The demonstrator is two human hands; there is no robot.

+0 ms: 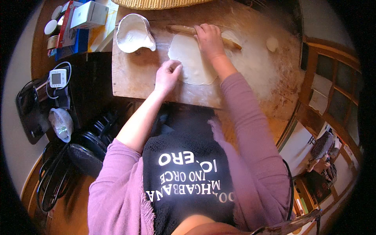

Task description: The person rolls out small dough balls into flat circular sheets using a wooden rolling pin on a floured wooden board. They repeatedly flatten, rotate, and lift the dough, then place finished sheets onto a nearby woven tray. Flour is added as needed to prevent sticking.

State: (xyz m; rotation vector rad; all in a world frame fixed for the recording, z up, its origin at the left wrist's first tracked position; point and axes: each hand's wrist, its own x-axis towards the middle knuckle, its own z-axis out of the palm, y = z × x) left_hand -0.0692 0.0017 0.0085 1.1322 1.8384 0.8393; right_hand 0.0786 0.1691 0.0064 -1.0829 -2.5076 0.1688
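Observation:
A thin, pale sheet of rolled dough (191,63) lies on the floured wooden board (132,79). My right hand (209,39) grips a wooden rolling pin (182,28) from above, across the far part of the sheet. Fingers curled, my left hand (169,75) is at the sheet's left edge; whether it pinches the dough is unclear. Beyond it stands an open, white-lined container of flour (135,33) with an uneven rim. A pale piece, likely dough (230,35), shows partly behind the pin. Farther right sits a small round dough piece (272,44).
At the board's far edge is a woven tray (161,3). Boxes (89,14) and jars (51,28) crowd the far left. A blood-pressure monitor (58,78), a plastic bowl (61,124) and a black chair (85,155) are at my left. Loose flour (255,67) covers the board's right side.

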